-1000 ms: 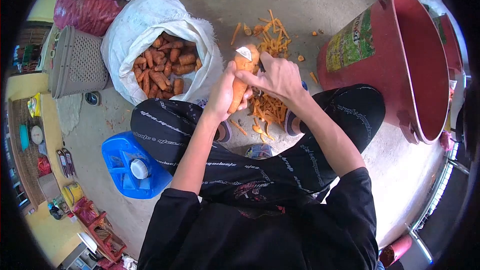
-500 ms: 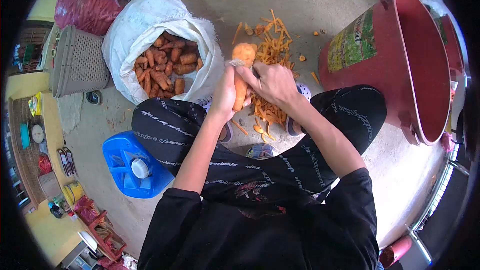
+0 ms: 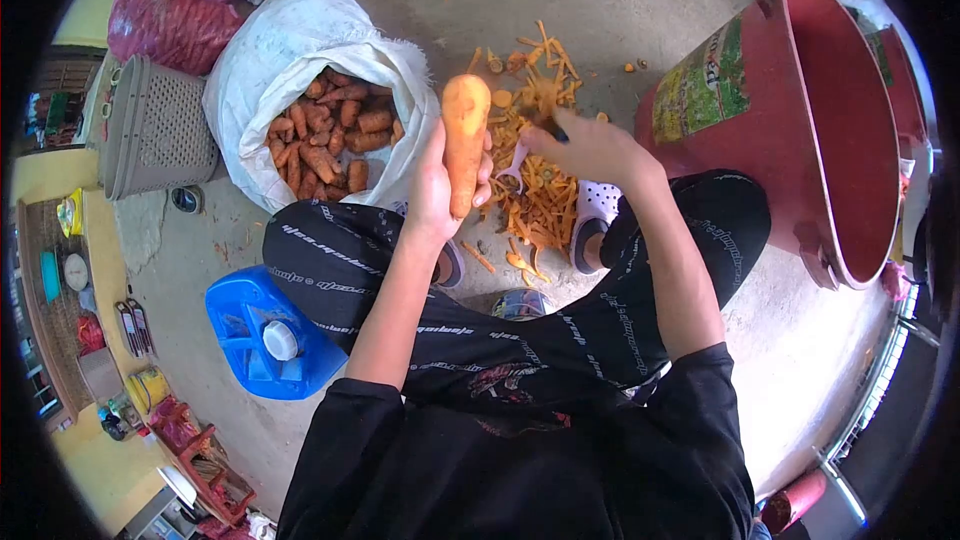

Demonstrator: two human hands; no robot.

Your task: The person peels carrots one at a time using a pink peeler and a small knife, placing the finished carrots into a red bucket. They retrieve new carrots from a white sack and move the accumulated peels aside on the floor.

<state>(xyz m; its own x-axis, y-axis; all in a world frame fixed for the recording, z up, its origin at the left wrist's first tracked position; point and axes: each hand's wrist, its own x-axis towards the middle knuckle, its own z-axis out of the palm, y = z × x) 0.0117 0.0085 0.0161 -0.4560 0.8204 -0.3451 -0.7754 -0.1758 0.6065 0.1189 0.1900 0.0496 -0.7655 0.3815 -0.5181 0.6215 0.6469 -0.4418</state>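
Upright in my left hand (image 3: 430, 190) is a large carrot (image 3: 464, 130), mostly peeled, its thick end pointing away from me. My fingers wrap around its lower half. To the right, my right hand (image 3: 600, 148) is apart from the carrot and smeared by motion. A pale pinkish peeler (image 3: 516, 168) with a forked head sticks out from its thumb side. Just beyond the fingers is a blurred orange-brown shape that I cannot make out. Below lies a heap of carrot peelings (image 3: 540, 210) on the floor between my feet.
An open white sack (image 3: 300, 35) of unpeeled carrots (image 3: 325, 135) stands at the left, beside grey crates (image 3: 165, 125) and a red mesh bag (image 3: 175, 15). A blue jerrycan (image 3: 245, 325) is by my left knee. A large red tub (image 3: 800, 70) stands at my right knee.
My right hand has moved off the carrot to the right, and the peeler now shows. My left hand has turned the carrot more upright and shifted slightly left.
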